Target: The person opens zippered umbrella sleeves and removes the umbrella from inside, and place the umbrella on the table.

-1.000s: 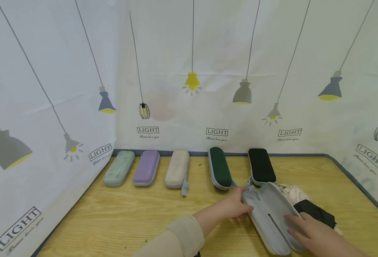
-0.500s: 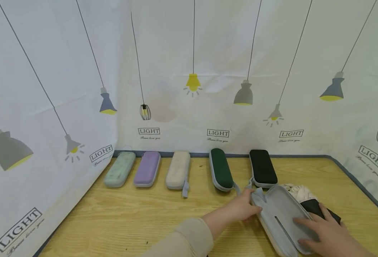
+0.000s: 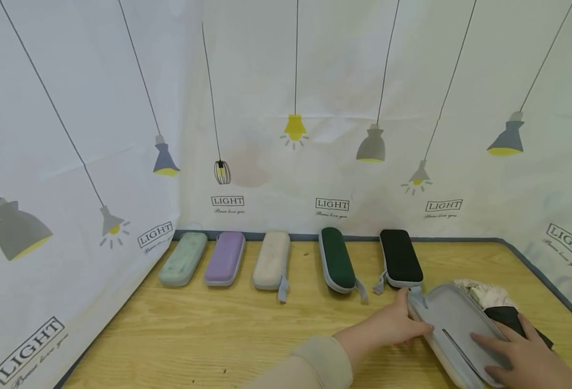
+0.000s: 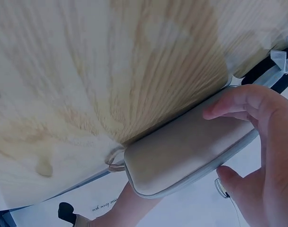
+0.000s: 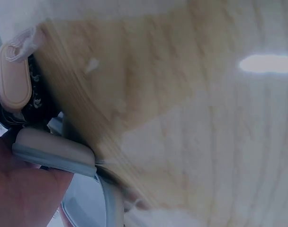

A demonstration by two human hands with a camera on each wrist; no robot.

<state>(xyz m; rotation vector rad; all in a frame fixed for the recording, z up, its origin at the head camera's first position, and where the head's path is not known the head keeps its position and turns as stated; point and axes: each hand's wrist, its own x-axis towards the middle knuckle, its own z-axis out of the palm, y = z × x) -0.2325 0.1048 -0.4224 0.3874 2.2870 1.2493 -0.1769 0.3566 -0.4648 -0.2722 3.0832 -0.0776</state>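
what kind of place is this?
Probably a staged tabletop work area, judging by the wood-grain table, the lamp-printed backdrop around it, and five cases in a row at the back. The room beyond isn't visible.

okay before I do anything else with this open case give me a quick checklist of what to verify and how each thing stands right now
1. Case open: ok. The open case shows its grey lining.
2. Left grip on case: ok. The left grip holds its left edge.
3. Right grip firm: cannot tell. The right grip touches the lining of the right half; pressure doesn't show.
4. Space beyond the right half: not ok. A cream bundle and a black item crowd it.
5. Whole case in head view: not ok. The near end is cut off.
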